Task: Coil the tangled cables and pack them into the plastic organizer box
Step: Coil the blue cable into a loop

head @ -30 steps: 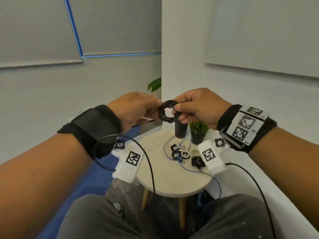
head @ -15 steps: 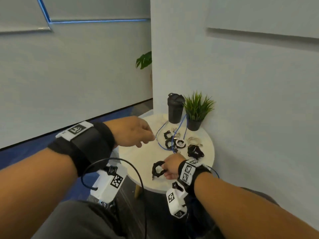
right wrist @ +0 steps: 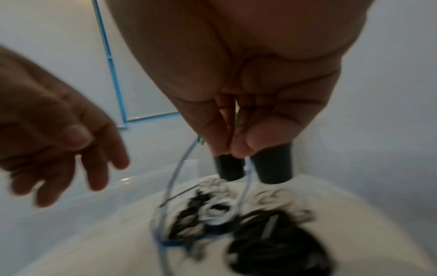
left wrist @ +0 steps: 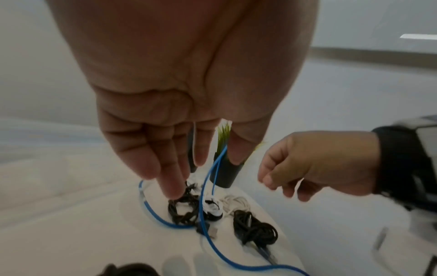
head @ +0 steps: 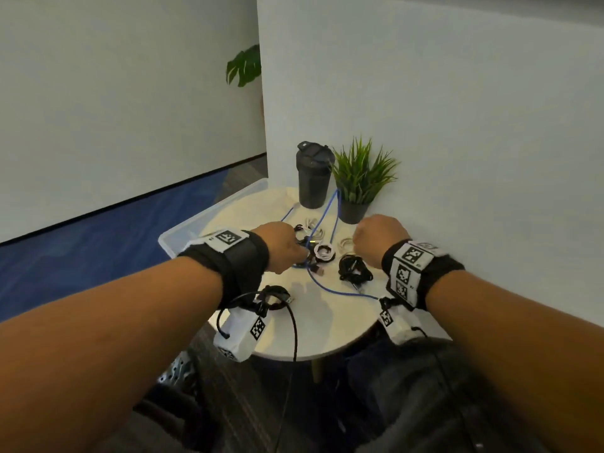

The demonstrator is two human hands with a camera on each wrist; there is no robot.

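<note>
Left hand (head: 281, 245) over cable heap on round table (head: 327, 325), fingers (left wrist: 170, 179) straight, pointing down, tips at black tangle (left wrist: 183, 211); holds nothing. Right hand (head: 379, 238) above table near plant (head: 358, 178), fingers loosely curled, nothing inside. Blue cable (head: 330, 286) runs loose across heap toward table edge. White coil (head: 324, 251) and black bundle (head: 354, 273) lie in middle. One black coil (head: 276, 297) lies apart at near side, under left wrist. Clear box (head: 196, 223) just beside table, left. Black cup (head: 313, 174) stands beside plant.
</note>
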